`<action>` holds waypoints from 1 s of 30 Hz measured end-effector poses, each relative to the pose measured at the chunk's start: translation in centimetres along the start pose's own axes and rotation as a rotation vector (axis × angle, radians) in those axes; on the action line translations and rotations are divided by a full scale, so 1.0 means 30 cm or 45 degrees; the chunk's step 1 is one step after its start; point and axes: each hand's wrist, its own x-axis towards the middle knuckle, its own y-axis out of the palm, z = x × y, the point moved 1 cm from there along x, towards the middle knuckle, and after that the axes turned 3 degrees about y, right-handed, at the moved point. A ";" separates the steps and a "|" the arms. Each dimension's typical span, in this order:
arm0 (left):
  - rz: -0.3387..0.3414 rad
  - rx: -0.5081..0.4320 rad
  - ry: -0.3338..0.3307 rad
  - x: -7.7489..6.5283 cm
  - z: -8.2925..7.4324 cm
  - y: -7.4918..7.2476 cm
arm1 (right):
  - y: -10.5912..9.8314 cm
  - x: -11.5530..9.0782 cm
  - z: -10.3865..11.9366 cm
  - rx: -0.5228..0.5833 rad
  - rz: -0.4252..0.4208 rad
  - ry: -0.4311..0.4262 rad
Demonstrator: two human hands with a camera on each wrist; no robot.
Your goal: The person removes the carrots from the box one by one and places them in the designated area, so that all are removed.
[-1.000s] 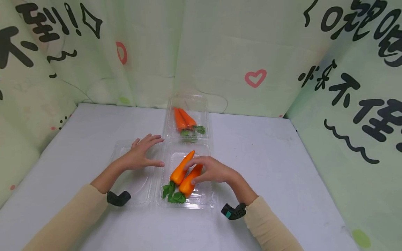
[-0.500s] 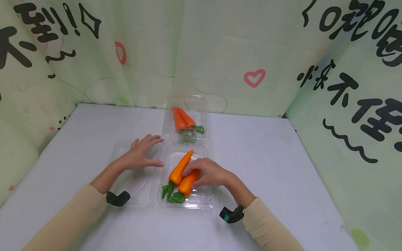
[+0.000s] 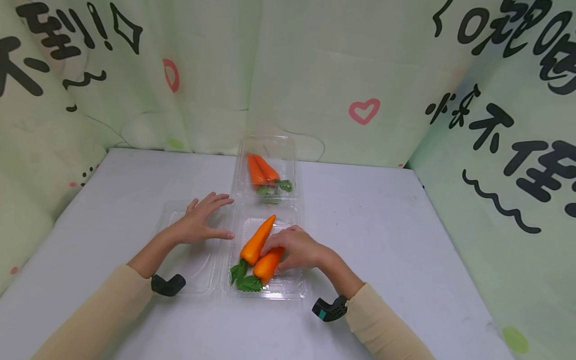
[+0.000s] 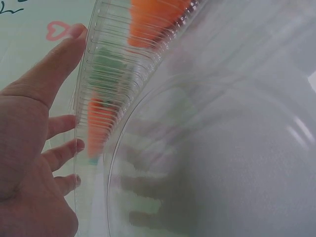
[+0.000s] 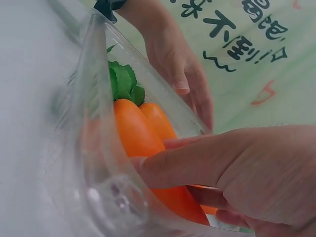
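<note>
Two orange carrots with green leaves lie side by side in a clear plastic box (image 3: 292, 286), leaf ends toward me. My right hand (image 3: 300, 249) reaches in from the right and grips the nearer carrot (image 3: 266, 267); in the right wrist view the thumb (image 5: 173, 168) presses one side of it, fingers round the other. Left of it lies the second carrot (image 3: 257, 242). My left hand (image 3: 201, 218) is spread over the box's attached lid (image 3: 193, 275), fingers extended. In the left wrist view its fingertips (image 4: 76, 144) are right at the box's ribbed wall.
Behind stands another clear box (image 3: 286, 152) with two more carrots (image 3: 265, 170) inside, its lid raised against the pale green curtain (image 3: 306, 60). White table (image 3: 360, 215) surrounds the boxes, and its back edge meets the curtain.
My right hand has moved slightly down and left, deeper into the box, and the nearer carrot has shifted a little left with it. The left hand stays in place.
</note>
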 end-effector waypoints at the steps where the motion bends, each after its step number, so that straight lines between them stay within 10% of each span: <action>1: 0.000 0.001 -0.001 0.000 0.000 0.000 | 0.001 0.001 0.002 -0.020 0.005 -0.001; 30: -0.015 0.021 0.012 0.002 0.005 -0.001 | 0.002 -0.005 0.007 -0.017 -0.061 -0.006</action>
